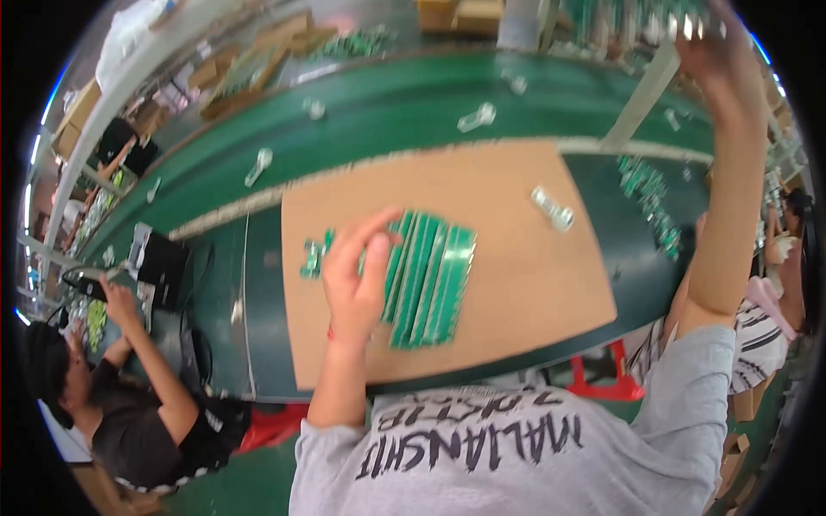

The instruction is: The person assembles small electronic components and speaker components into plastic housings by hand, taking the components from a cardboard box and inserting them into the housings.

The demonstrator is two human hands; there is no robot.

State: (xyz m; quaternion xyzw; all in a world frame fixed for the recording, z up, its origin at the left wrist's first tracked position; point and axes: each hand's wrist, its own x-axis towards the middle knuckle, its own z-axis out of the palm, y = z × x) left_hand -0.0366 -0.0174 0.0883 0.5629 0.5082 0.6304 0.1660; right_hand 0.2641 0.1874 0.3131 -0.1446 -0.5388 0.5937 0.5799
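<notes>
Board (525, 275), green strips (434, 288), lettered shirt (508, 451)

a dark green table (219, 322) carries a flat brown sheet (538, 292). taking the sheet as the clock, green circuit strips (439, 284) lie side by side near its centre, a small green piece (311, 259) at nine, a pale key-shaped piece (552, 209) at two. past its edge, on the table, small green boards (650, 206) heap between two and three.
</notes>
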